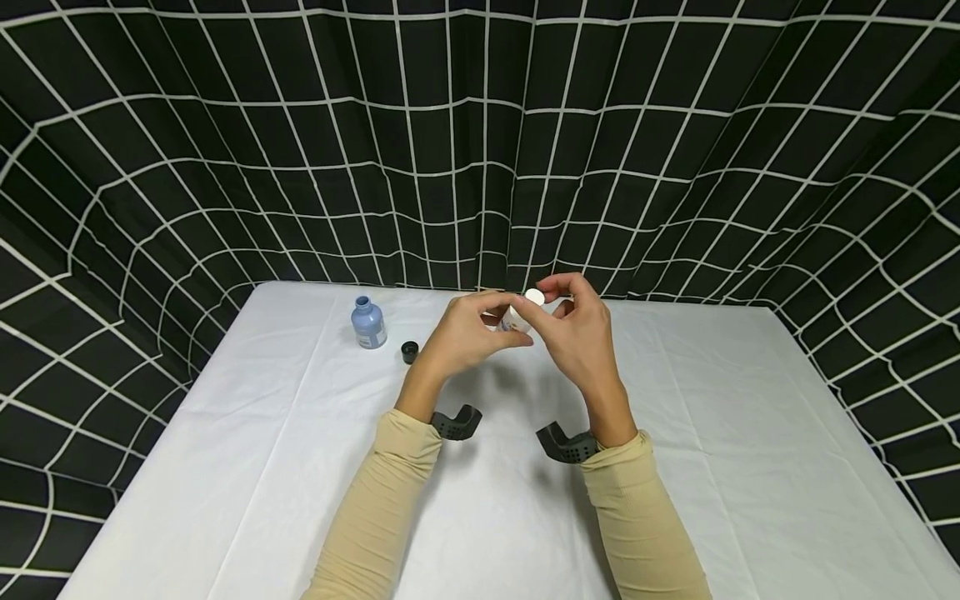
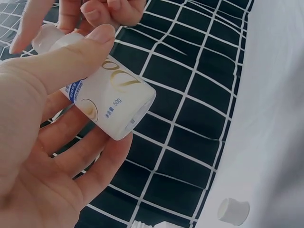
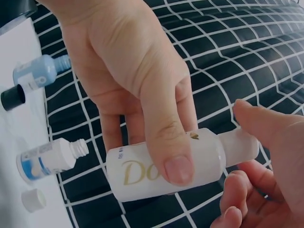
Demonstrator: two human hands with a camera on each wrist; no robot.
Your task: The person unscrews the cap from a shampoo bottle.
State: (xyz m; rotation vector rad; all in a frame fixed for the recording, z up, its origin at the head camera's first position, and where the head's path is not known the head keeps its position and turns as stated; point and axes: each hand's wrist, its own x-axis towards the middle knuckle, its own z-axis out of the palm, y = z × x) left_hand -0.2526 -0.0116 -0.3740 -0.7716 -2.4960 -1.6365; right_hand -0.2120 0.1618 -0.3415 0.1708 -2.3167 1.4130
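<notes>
My left hand (image 1: 468,329) holds a small white Dove bottle (image 2: 121,97), thumb across its front and fingers behind. The bottle is tilted in the air above the far part of the table. Its white cap (image 1: 535,297) points toward my right hand (image 1: 576,325). Thumb and fingers of that hand spread loosely round the cap, fingertips right beside it, the cap's surface largely uncovered. In the right wrist view, the right thumb (image 3: 263,118) reaches past the cap and the curled fingers (image 3: 232,187) lie below it.
On the white table (image 1: 300,467) stands a blue bottle (image 1: 368,325) without its cap, a black cap (image 1: 409,352) close by. Another uncapped white bottle (image 3: 47,159) and a loose white cap (image 3: 33,200) show in the right wrist view. A black gridded curtain (image 1: 480,150) surrounds the table.
</notes>
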